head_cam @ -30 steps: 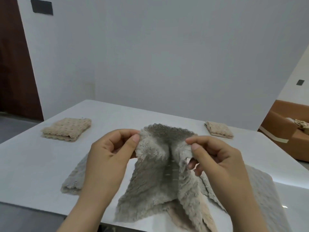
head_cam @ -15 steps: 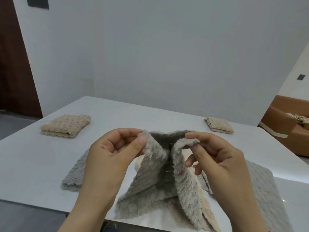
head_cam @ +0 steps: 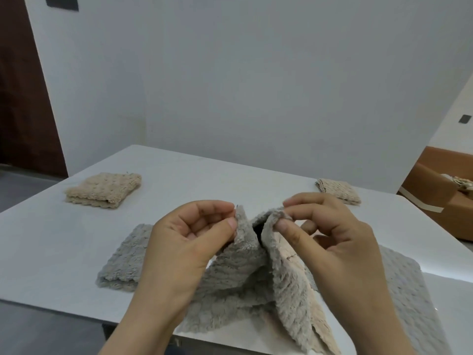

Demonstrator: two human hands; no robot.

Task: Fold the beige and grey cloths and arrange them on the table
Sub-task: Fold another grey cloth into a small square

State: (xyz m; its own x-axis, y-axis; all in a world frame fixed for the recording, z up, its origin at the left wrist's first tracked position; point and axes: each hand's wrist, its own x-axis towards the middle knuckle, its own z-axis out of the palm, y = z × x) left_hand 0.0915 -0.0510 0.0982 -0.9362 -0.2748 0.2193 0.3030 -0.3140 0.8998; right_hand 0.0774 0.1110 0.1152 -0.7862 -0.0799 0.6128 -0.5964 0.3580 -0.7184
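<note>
A fluffy grey cloth with a beige inner side hangs over the near table edge. My left hand pinches its left top corner and my right hand pinches the right one; the two corners stand close together. A folded grey cloth lies to the left of my left hand, partly hidden by it. A folded beige cloth sits at the far left and another folded beige cloth at the far right. A flat grey cloth spreads at the right under my right forearm.
The white table has its near edge just below the held cloth and a grey wall behind its far edge. An orange sofa stands beyond the right side. A dark wooden door is at the left.
My hands brought the two held corners closer together, so the grey cloth now creases down its middle. The hands and cloth also sank slightly toward the table.
</note>
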